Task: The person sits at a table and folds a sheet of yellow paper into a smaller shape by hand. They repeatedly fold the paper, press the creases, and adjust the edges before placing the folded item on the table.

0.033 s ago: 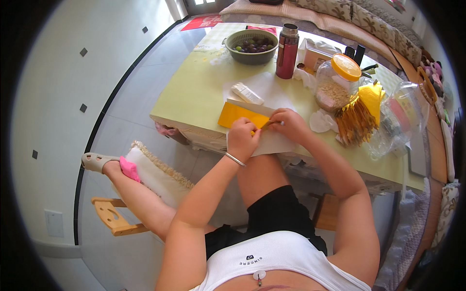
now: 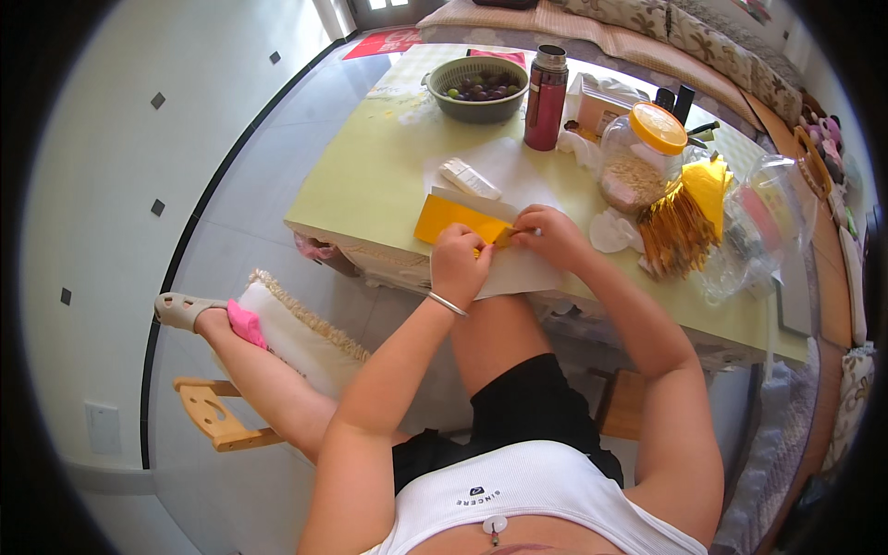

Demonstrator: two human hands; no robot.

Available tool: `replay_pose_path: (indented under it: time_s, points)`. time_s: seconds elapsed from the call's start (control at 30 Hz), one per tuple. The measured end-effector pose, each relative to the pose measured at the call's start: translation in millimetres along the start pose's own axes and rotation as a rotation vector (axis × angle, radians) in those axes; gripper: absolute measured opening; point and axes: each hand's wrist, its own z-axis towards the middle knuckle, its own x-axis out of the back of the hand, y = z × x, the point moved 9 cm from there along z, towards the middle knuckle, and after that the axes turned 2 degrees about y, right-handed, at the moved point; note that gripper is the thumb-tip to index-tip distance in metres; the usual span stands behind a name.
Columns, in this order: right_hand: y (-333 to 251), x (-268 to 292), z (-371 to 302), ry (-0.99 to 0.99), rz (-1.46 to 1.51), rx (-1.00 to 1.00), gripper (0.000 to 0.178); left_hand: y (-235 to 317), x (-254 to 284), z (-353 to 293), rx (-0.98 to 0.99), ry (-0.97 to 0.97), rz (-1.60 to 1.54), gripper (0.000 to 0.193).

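Observation:
A strip of golden-yellow paper [image 2: 447,218], with a greyish-white edge along its far side, lies over white sheet paper at the table's near edge. My left hand [image 2: 461,259] pinches the near side of the strip, thumb and fingers closed on it. At the strip's right end, the fingertips of my right hand [image 2: 552,231] are closed on a bent corner; the exact fold is partly hidden by the fingers. Just beyond the strip lies a small white tube-like thing [image 2: 470,178], resting on the white sheet [image 2: 520,169].
To the right stands a fanned bundle of folded gold paper [image 2: 680,229], beside a clear plastic bag [image 2: 763,222]. A clear jar with an orange lid [image 2: 634,171], a red thermos [image 2: 546,102] and a colander [image 2: 476,109] of grapes stand farther back on the pale-green table [image 2: 356,176].

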Motion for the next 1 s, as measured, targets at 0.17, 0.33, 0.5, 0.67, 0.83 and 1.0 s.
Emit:
replay_pose_path:
  time_s: [0.17,0.33,0.5,0.67,0.83,1.0]
  points:
    - [12.8,-2.9,6.6,0.038,-0.055,-0.191,0.019,-13.9,-5.8,4.9,0.128,0.041,0.077,0.022]
    - [7.4,-6.0,6.3,0.112,-0.130,-0.196,0.023,-22.2,-12.4,10.7,0.201,-0.023,0.162,0.019]
    - [-30.7,-6.7,-4.0,0.240,-0.437,0.157,0.033,-18.9,-12.7,11.3,0.147,0.007,0.200,0.021]
    - [-42.9,-52.5,-25.5,-0.110,-0.435,0.289,0.061,-24.1,-16.1,12.7,0.134,0.023,0.249,0.020]
    - [-31.2,-59.0,-33.7,-0.155,-0.493,0.150,0.081,-20.9,-14.5,12.4,0.141,0.026,0.221,0.021]
    - [-35.7,-55.7,-35.4,-0.229,-0.487,0.147,0.083,-13.5,-2.7,13.2,0.009,-0.124,0.150,0.011]
